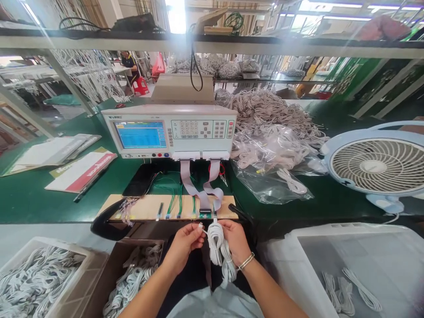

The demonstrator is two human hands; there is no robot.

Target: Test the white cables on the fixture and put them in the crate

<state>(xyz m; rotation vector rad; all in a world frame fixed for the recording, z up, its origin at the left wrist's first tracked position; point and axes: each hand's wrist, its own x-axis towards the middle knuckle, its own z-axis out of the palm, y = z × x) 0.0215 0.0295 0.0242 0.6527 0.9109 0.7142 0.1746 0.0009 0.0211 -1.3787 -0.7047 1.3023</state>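
Note:
Close to the table's front edge, my left hand [188, 243] pinches the small white connector [200, 225] on a cable end. Coiled white cables [216, 243] hang in two bundles beside it, and my right hand [236, 240] is closed around their upper part. Just beyond my hands, a small green circuit board [205, 214] sits at the edge of a wooden board [139, 207]. Grey ribbon cables [189, 179] run from there up to the white tester [202, 119], whose blue screen [141, 134] is lit. The right fingertips are partly hidden by the coils.
Cable coils fill a white crate [89, 265] and a cardboard box [102, 282] at lower left. A white bin [298, 251] at right holds several coils. A fan [374, 165], bagged cables [268, 190] and papers [81, 170] lie on the green table. Far left, a person [130, 66] sits.

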